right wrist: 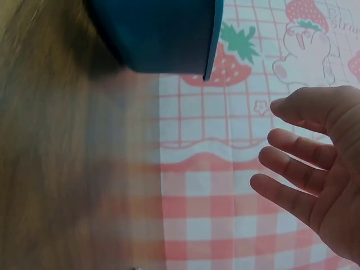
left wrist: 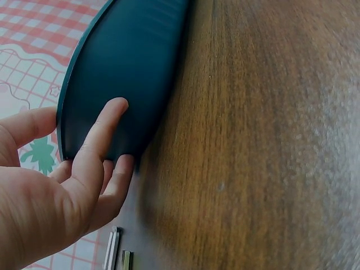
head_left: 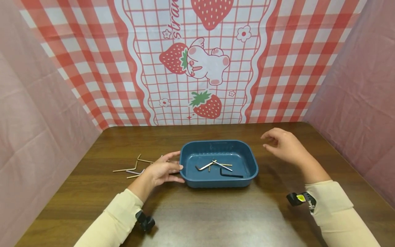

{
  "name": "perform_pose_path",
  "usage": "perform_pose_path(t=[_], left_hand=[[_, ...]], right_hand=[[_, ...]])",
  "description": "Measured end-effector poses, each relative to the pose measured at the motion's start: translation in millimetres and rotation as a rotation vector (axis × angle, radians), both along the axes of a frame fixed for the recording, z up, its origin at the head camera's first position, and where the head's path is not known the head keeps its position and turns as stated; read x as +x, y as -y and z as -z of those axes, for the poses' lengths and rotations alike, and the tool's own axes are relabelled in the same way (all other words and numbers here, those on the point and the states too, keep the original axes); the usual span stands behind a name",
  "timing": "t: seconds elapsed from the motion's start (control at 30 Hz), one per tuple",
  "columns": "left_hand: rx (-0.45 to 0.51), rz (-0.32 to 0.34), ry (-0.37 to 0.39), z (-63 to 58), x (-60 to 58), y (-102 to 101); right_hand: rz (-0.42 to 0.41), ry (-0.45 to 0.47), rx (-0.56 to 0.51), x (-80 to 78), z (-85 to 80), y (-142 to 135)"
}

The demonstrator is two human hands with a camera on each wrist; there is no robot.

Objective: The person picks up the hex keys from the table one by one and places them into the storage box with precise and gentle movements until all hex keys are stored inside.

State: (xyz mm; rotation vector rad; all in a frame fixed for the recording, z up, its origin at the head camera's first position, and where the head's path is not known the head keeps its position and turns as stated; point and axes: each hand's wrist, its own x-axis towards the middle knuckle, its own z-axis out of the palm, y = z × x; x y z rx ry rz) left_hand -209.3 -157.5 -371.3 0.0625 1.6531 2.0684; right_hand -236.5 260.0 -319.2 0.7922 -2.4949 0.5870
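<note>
A blue rectangular plastic tray stands mid-table. My left hand grips its left end, one fingertip at the rim and other fingers against the outer wall. Inside the tray, a black hex key lies near the front wall, beside several crossed gold and silver hex keys. To the right, apart from the tray, my right hand hovers with loosely bent fingers and holds nothing. More hex keys, mostly gold, lie on the table left of my left hand, which partly hides them.
The brown wooden table reaches back to a red-and-white strawberry-print cloth. Pink cloth walls rise on the left and the right. Each wrist carries a small black camera.
</note>
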Motion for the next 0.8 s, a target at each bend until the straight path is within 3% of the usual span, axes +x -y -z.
perform_pose_path(t=[0.27,0.63,0.8], left_hand=[[-0.004,-0.004,0.001,0.9,-0.1,0.6],[0.004,-0.002,0.0,1.9,-0.5,0.4],[0.002,-0.005,0.002,1.4,0.2,0.0]], right_hand=[[0.071,0.05,0.028,-2.4,4.6,-16.1],[0.167,0.262,0.072,-9.1,10.7,-39.9],[0.202,0.328,0.145,-15.1,17.3,-48.7]])
